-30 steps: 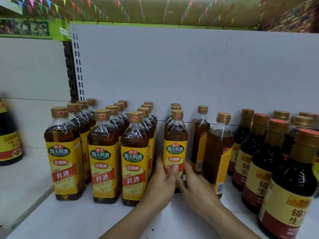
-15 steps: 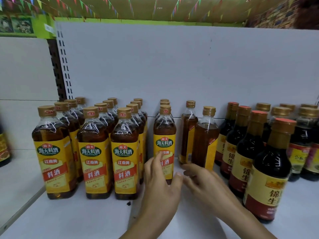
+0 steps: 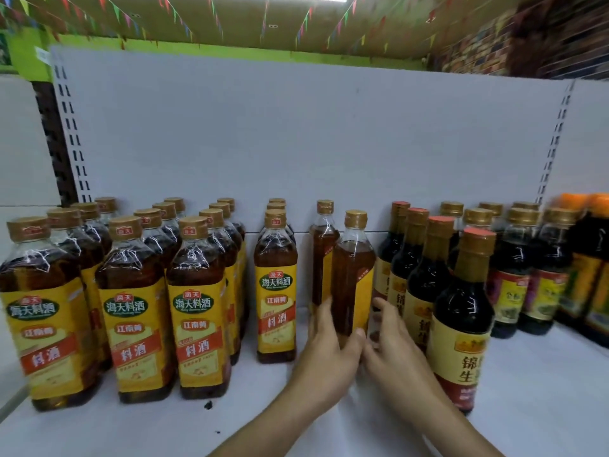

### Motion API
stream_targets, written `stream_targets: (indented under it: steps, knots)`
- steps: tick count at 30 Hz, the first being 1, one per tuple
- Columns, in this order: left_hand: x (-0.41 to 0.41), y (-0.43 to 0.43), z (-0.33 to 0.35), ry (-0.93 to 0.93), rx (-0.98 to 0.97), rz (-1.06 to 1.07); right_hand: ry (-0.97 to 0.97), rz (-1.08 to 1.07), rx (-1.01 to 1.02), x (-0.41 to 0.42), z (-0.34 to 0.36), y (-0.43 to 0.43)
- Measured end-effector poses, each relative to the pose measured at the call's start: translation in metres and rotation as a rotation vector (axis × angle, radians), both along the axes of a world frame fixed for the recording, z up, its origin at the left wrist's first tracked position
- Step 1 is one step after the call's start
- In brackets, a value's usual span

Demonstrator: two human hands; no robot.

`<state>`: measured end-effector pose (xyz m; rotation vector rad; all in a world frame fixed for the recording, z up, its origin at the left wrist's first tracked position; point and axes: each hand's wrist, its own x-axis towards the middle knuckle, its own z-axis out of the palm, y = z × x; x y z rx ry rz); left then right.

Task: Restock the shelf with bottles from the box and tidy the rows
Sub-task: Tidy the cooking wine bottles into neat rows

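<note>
Several cooking wine bottles with yellow labels and gold caps stand in rows on the white shelf [image 3: 82,427], among them a front-left one [image 3: 197,311] and a single file one [image 3: 276,291]. To their right, one cooking wine bottle [image 3: 353,268] stands turned, its label facing sideways. My left hand [image 3: 329,354] grips its lower left side, thumb across the front. My right hand [image 3: 392,344] holds its lower right side, fingers reaching up along the edge. Another turned bottle [image 3: 324,258] stands just behind it.
Dark soy sauce bottles [image 3: 461,324] with red and gold caps crowd close on the right, the nearest almost touching my right wrist. More dark bottles [image 3: 514,278] and orange-capped ones [image 3: 593,258] stand farther right. The white back panel [image 3: 296,143] rises behind.
Both hands have left the front bottle of the single file row and moved right, closing around the sideways-turned bottle. The view has swung right, showing more of the soy sauce.
</note>
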<state>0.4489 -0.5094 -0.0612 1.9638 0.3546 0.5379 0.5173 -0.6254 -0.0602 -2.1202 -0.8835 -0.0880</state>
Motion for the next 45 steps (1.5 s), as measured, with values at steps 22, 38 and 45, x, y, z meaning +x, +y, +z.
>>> stream_targets:
  steps: [22,38,45]
  knots:
    - [-0.056,0.02,0.004,-0.006,0.044,0.048,0.194,0.279,-0.021,-0.002,-0.001,0.02]
    - [-0.088,0.044,-0.012,0.026,0.085,0.214,0.111,0.338,-0.068,-0.028,-0.006,0.055]
    - [-0.081,0.05,-0.012,0.025,0.059,0.166,0.059,0.322,-0.088,-0.037,0.001,0.057]
